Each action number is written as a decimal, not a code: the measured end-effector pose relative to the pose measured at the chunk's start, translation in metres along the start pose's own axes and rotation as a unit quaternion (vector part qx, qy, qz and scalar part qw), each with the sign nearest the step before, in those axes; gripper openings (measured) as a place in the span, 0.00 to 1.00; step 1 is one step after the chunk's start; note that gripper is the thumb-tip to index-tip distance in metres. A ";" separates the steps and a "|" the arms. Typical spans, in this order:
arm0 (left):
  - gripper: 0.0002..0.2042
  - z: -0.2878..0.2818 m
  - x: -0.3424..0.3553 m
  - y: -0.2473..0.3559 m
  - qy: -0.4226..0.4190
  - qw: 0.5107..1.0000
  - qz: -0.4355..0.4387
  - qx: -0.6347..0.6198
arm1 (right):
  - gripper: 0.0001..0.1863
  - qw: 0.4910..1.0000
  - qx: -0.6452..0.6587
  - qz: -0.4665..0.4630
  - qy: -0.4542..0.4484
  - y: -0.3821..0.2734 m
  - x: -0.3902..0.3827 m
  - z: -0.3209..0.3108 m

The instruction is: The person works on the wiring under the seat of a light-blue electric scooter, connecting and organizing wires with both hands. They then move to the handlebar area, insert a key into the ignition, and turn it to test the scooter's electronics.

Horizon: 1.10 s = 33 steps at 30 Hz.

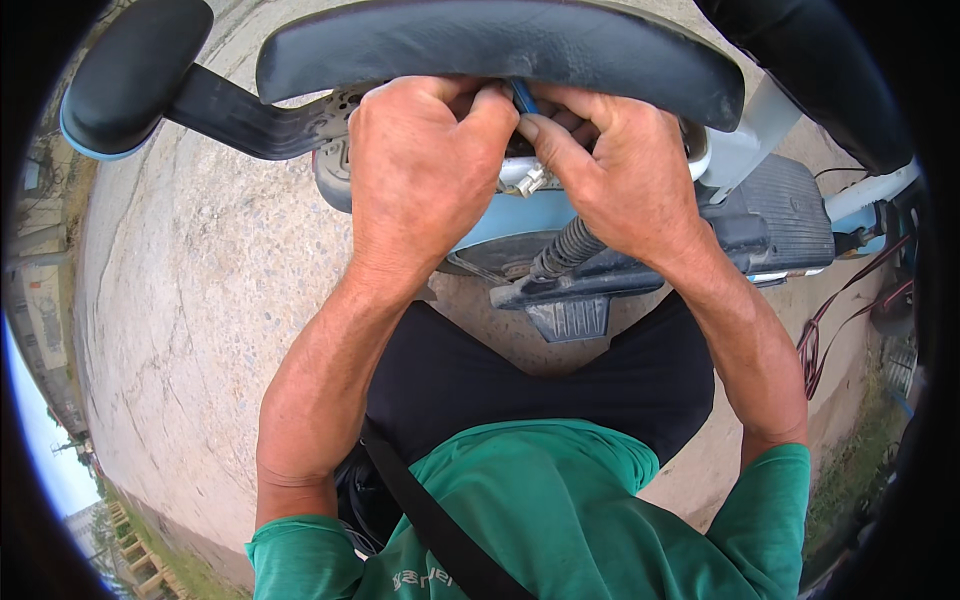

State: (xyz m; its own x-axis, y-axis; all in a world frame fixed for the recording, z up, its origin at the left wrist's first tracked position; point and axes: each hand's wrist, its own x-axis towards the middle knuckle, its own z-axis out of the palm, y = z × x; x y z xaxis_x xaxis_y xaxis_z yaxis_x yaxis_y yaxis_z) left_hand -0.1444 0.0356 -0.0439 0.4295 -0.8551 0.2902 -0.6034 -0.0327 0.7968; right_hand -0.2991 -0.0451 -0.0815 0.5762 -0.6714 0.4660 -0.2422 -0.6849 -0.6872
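Both my hands work close together at the side of an electric scooter, just beneath the edge of its black seat (500, 45). My left hand (425, 180) is closed, its fingertips tucked under the seat, and what they grip is hidden. Beside it, my right hand (625, 175) pinches a short blue piece (522, 97) between thumb and fingers. Only a little of that blue piece shows, so I cannot tell its kind. A small silvery metal fitting (533, 180) sticks out below my fingertips. The opening behind my hands is dark and mostly covered.
A padded backrest (135, 75) on a black bracket (245, 115) stands at the left. Below are a black coil spring (567, 248) and a footrest (570, 318). The ribbed footboard (780, 200) lies right, near dark red cables (812, 340) on the concrete ground (190, 300).
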 end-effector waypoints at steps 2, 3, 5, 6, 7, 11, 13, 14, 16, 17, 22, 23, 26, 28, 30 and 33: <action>0.13 0.001 0.000 0.001 0.008 1.000 0.000 -0.006 | 0.14 0.999 0.011 -0.024 0.017 0.003 0.000 0.002; 0.13 0.001 0.001 -0.001 0.009 1.000 0.010 -0.012 | 0.14 0.999 0.017 -0.037 0.026 0.003 0.000 0.003; 0.13 0.001 0.002 -0.007 0.012 0.999 0.030 -0.025 | 0.13 0.999 0.013 -0.028 0.026 0.003 0.000 0.003; 0.13 0.000 0.002 -0.008 0.011 0.999 0.027 -0.023 | 0.13 0.999 0.011 -0.023 0.025 0.004 -0.001 0.003; 0.14 0.000 0.002 -0.010 0.011 0.999 0.024 -0.021 | 0.13 0.999 0.012 -0.020 0.029 0.003 -0.001 0.004; 0.13 -0.001 0.002 -0.007 0.007 0.999 -0.001 -0.040 | 0.13 1.000 0.009 -0.002 0.029 -0.002 0.000 0.002; 0.12 -0.002 0.004 -0.006 0.004 0.999 0.001 -0.042 | 0.13 1.000 0.003 0.013 0.019 -0.006 0.000 0.001; 0.12 -0.003 0.004 -0.006 0.002 0.999 0.003 -0.043 | 0.13 1.000 -0.002 0.022 0.012 -0.008 0.000 0.000; 0.12 -0.005 0.005 -0.004 -0.011 0.999 -0.019 -0.048 | 0.13 0.999 0.006 0.031 0.009 -0.008 0.000 0.000; 0.12 -0.006 0.005 -0.003 -0.017 0.998 -0.030 -0.051 | 0.13 0.999 0.019 0.031 0.012 -0.007 0.001 0.000; 0.12 -0.005 0.003 0.004 -0.005 0.998 -0.044 -0.043 | 0.13 0.999 0.029 0.024 0.016 -0.008 0.001 0.000; 0.12 -0.004 0.003 0.003 0.000 0.998 -0.037 -0.044 | 0.13 0.999 0.030 0.025 0.015 -0.008 0.002 0.000; 0.11 -0.002 0.002 0.002 0.001 0.999 -0.028 -0.046 | 0.13 0.999 0.033 0.024 0.016 -0.005 0.001 0.001; 0.11 -0.002 0.003 0.001 0.006 0.999 -0.027 -0.028 | 0.14 0.999 0.033 0.017 0.023 -0.004 0.000 0.002; 0.11 -0.002 0.003 0.000 0.009 0.999 -0.025 -0.021 | 0.15 0.999 0.032 0.007 0.037 -0.004 0.000 0.003; 0.11 -0.002 0.002 -0.002 0.008 1.000 -0.014 -0.025 | 0.14 1.000 -0.002 0.021 -0.002 -0.007 -0.001 -0.003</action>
State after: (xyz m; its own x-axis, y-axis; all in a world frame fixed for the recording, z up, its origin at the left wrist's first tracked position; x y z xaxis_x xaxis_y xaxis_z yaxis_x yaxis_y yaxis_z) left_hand -0.1411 0.0352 -0.0440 0.4566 -0.8461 0.2749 -0.5564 -0.0305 0.8304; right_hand -0.3004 -0.0400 -0.0754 0.5691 -0.6978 0.4350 -0.2691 -0.6579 -0.7034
